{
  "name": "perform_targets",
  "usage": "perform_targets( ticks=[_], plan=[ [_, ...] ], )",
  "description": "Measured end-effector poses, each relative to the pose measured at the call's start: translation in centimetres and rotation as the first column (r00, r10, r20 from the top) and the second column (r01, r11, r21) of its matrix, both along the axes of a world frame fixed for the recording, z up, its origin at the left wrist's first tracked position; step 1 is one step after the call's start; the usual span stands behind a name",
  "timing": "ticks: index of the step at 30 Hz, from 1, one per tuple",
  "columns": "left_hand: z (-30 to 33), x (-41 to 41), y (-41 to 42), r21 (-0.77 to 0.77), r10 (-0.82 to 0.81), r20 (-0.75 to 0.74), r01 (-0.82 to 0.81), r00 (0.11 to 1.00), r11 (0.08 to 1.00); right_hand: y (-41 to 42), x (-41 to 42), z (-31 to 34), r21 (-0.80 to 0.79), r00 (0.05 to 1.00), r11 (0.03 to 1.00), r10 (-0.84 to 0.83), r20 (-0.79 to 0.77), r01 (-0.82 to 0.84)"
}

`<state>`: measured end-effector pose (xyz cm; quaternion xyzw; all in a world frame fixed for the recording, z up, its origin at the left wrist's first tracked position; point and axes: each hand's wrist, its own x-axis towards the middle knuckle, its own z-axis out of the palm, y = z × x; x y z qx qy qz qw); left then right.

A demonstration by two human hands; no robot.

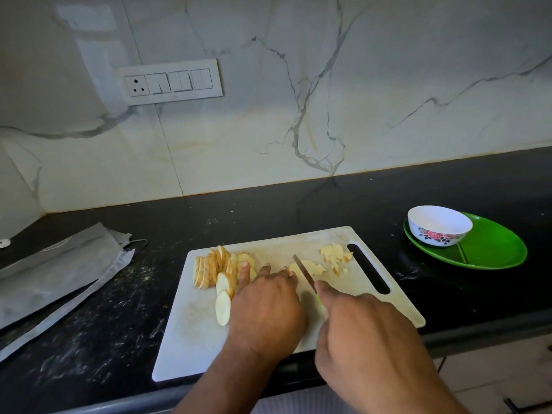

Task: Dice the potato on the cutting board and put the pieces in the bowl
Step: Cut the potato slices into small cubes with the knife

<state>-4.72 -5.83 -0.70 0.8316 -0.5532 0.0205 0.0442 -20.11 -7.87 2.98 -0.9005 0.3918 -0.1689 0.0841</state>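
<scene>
Head view: a white plastic cutting board (191, 333) lies on the black speckled surface (89, 339), its slot handle toward the right. The left hand (265, 309) rests palm-down on the board, fingers (245, 271) stretched forward and relaxed, their tips pressing on a pale potato slice (294, 268) just left of the blade; they grasp nothing. The right hand (367, 333) is clenched round the handle of a knife (304, 271), index finger lying along the top; only a sliver of green handle shows beside it. The blade points away from the person and cuts down into the slice, right beside the left fingertips.

To the left of the left hand, a fanned row of potato slices (209, 270) stands on edge, with 2 more slices lying flat nearer the person. Right of the blade, a small heap of diced potato pieces (336, 256) sits close to the slot handle.

Well apart to the right, a white bowl (439, 225) with a red flower pattern stands on a green plate (493, 249); no potato shows in what can be seen of its inside. A grey cloth bag (53, 273) lies on the surface at left. A switch panel (170, 82) is set in the marble wall (358, 100).
</scene>
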Motion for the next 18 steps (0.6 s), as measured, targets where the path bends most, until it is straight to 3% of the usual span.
perform_targets(
  ticks=[18],
  plan=[
    [0.0, 0.1, 0.0, 0.006, -0.019, 0.016, 0.019, 1.000, 1.000, -1.6, 2.6, -1.4, -0.064, 0.998, 0.998, 0.030, 0.058, -0.026]
  ],
)
